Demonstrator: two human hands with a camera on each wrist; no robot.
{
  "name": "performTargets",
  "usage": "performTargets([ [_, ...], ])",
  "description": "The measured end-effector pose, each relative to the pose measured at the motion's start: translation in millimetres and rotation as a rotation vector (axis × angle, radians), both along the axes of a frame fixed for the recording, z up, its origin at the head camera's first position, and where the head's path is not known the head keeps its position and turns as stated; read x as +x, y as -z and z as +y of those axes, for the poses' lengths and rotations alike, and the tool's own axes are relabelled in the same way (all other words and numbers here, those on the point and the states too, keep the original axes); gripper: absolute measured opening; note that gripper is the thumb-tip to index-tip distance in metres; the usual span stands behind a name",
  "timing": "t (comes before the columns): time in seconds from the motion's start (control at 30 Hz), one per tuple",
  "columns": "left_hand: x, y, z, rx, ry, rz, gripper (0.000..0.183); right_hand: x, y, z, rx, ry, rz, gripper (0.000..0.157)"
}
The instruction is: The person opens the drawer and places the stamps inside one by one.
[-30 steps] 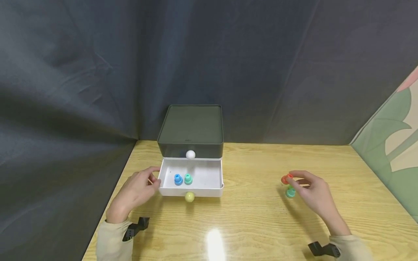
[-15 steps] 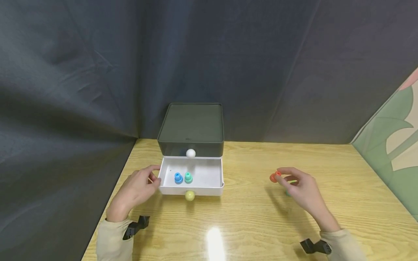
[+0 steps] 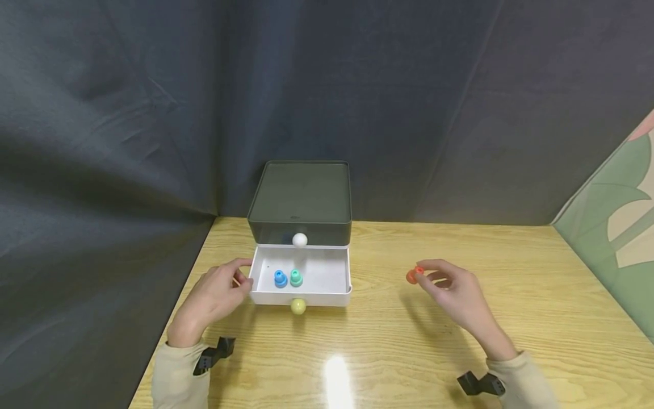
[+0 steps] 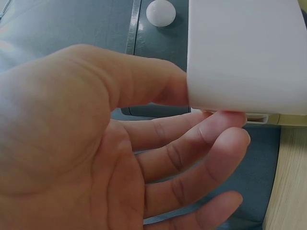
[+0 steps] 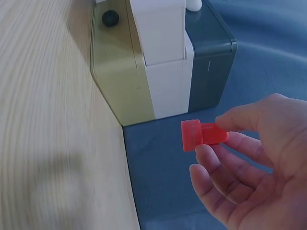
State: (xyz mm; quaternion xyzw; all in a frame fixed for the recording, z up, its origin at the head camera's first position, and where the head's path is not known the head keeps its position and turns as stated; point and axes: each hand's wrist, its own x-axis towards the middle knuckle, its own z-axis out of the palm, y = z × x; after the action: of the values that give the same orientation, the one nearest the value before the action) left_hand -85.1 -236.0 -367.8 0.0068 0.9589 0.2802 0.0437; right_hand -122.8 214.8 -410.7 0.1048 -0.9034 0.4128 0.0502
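Observation:
In the head view my left hand (image 3: 213,298) holds the left side wall of the pulled-out white drawer (image 3: 327,300) near its front corner. Thumb and fingertips are on that corner in the left wrist view. Two small stepped pegs, a blue peg (image 3: 280,279) and a teal peg (image 3: 296,278), stand upright inside the drawer. To the right, my right hand (image 3: 455,295) pinches a red stepped peg (image 5: 193,135) between thumb and fingers, above the table. The peg is tilted, its wide base facing left.
The drawer belongs to a small chest with a dark green top (image 3: 304,190). A white knob (image 3: 300,240) sits on its upper drawer, a yellow knob (image 3: 298,307) on the open one. Dark cloth (image 3: 383,113) hangs behind the wooden table (image 3: 388,341).
My right hand has carried the red peg leftward toward the drawer. The teal and lime-green pieces seen on the table by it are now hidden behind the hand. The left hand stays put.

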Motion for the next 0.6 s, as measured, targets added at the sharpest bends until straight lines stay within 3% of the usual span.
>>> performTargets([
  [0.6,2.2,-1.4,2,-0.012,-0.023,-0.010,0.047,-5.8,-7.1,-39,-0.009,-0.076,0.071,0.026],
])
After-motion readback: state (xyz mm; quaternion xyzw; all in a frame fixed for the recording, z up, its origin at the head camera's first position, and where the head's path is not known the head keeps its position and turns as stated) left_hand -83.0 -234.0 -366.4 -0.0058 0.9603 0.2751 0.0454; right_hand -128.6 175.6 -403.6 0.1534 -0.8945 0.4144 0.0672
